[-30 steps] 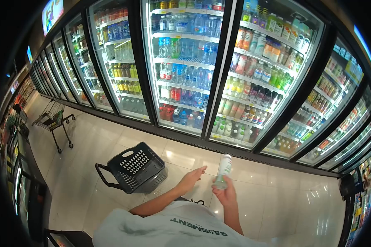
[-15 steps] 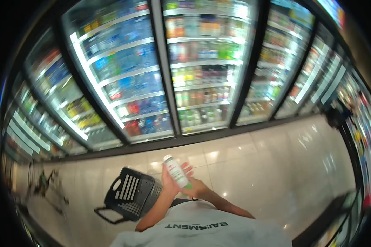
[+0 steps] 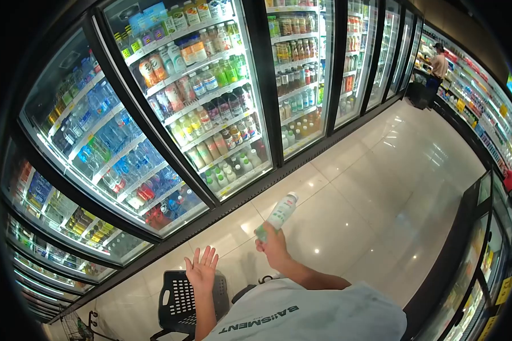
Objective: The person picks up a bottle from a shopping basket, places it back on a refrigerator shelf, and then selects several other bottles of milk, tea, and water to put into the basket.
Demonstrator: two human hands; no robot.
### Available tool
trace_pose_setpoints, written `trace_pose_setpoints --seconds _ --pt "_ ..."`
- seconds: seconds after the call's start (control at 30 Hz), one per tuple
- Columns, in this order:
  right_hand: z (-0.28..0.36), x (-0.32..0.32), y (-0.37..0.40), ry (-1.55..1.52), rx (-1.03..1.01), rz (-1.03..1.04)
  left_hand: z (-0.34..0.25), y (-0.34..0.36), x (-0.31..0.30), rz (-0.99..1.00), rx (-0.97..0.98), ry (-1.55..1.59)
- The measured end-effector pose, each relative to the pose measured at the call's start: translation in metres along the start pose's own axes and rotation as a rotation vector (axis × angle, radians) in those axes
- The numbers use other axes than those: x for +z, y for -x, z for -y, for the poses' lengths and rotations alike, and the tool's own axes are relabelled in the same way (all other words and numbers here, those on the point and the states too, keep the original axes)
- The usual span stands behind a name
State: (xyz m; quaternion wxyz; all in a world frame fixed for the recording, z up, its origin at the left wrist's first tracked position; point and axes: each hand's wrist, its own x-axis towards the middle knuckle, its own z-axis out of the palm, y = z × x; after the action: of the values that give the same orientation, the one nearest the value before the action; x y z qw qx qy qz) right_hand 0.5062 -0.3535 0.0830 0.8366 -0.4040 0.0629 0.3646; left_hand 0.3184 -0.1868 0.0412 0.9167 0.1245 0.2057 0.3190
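Observation:
A white bottle [image 3: 282,209] with a green lower end and pale cap is gripped near its base by my right hand [image 3: 274,245]. It tilts up and away over the floor, its cap end pointing toward the fridges. My left hand [image 3: 201,271] is held palm up with the fingers spread, and nothing lies in it. Just beneath that hand is a black shopping basket [image 3: 173,298] with slotted sides, partly hidden by my forearm. The inside of the basket does not show clearly.
Tall glass-door fridges [image 3: 210,102] full of bottles line the far side. A person [image 3: 438,65] stands by open shelves at the far right, near a dark bin-like object [image 3: 420,94]. A low chiller [image 3: 478,250] runs along the right. A shopping cart [image 3: 77,327] stands lower left.
My hands have parted: the left let go of the bottle and opened, while the right carried it to the right. The view has turned rightward and become sharper.

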Motion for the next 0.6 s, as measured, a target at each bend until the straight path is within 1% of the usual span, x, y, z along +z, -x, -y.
trace_pose_setpoints --seconds 0.03,0.07,0.1,0.13,0.17,0.2,0.27,0.3,0.33,0.4,0.43,0.5,0.57,0.6 --pt "-0.010 -0.003 0.007 -0.009 -0.002 0.003 0.007 -0.004 0.007 0.010 -0.011 -0.011" --pt "-0.024 -0.008 0.018 0.298 -0.075 0.092 0.014 -0.008 0.015 0.018 -0.024 -0.023" --pt "-0.026 -0.009 0.026 0.604 -0.149 0.178 0.027 -0.011 0.031 -0.023 -0.014 -0.074" --pt "-0.021 -0.012 0.028 0.870 -0.041 0.374 0.040 -0.011 0.047 -0.023 -0.015 -0.084" --pt "-0.013 -0.014 0.033 1.132 0.074 0.574 0.054 -0.008 0.066 -0.016 -0.046 -0.174" --pt "-0.012 -0.015 0.036 1.126 0.077 0.575 0.063 -0.005 0.076 -0.012 -0.077 -0.263" --pt "-0.010 -0.013 0.040 1.192 0.207 0.677 0.073 -0.009 0.066 -0.034 -0.091 -0.234" --pt "0.001 -0.013 0.041 1.131 0.263 0.693 0.077 -0.008 0.063 -0.013 -0.158 -0.201" --pt "0.008 -0.015 0.037 1.124 0.265 0.697 0.080 -0.007 0.059 0.004 -0.224 -0.167" --pt "0.015 -0.025 0.030 1.080 0.343 0.713 0.089 -0.003 0.061 0.021 -0.217 -0.189" --pt "0.015 -0.031 0.025 1.079 0.348 0.712 0.092 -0.001 0.064 -0.010 -0.239 -0.205" --pt "0.015 -0.039 0.016 1.091 0.239 0.704 0.097 0.000 0.074 -0.045 -0.263 -0.216" --pt "0.024 -0.044 0.006 1.127 0.229 0.705 0.101 -0.006 0.082 -0.076 -0.339 -0.311" --pt "0.031 -0.043 0.002 1.163 0.216 0.707 0.102 -0.013 0.080 -0.085 -0.337 -0.301"
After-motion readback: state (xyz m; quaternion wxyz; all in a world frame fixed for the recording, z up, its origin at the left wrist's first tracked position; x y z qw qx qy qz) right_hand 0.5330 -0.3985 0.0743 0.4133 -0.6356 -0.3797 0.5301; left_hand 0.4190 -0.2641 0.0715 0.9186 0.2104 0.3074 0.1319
